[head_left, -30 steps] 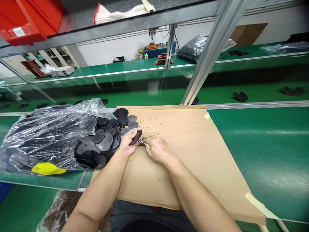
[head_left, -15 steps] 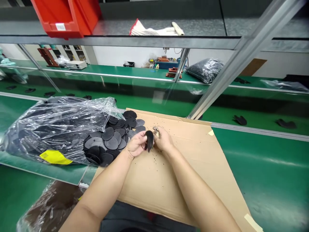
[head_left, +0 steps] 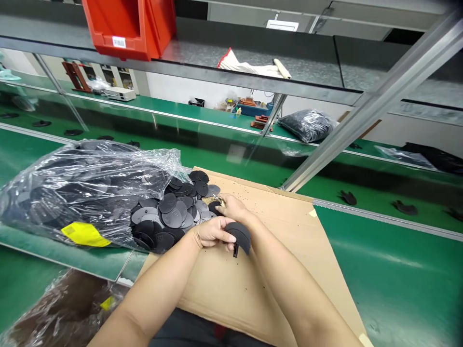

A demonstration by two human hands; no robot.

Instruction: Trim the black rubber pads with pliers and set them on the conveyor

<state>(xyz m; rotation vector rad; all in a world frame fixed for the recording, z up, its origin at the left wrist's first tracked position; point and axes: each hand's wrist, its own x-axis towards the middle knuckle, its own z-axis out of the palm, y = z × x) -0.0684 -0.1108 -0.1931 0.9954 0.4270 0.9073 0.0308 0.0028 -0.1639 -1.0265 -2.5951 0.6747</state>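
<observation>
My left hand (head_left: 212,233) grips a black rubber disc (head_left: 239,237), which bends over near my right wrist, with a small dark tab hanging below its edge. My right hand (head_left: 231,207) lies farther forward and holds small metal snips (head_left: 218,200), whose blades show by the pile. That pile of flat black discs (head_left: 171,217) spills from a clear plastic bag (head_left: 87,183) just left of my hands. Both hands are above a cardboard sheet (head_left: 231,294) scattered with tiny black crumbs.
A yellow label (head_left: 85,234) marks the bag. Green workbench surfaces (head_left: 390,270) with metal rails surround the cardboard. Black cut pieces (head_left: 348,197) lie on a green belt beyond. A red bin (head_left: 125,29) sits on the shelf overhead, and a metal strut (head_left: 372,106) crosses at right.
The black disc has moved from between my hands, down and right, to near my right wrist. My hands have drawn apart, with the snips now farther forward. The view has tilted.
</observation>
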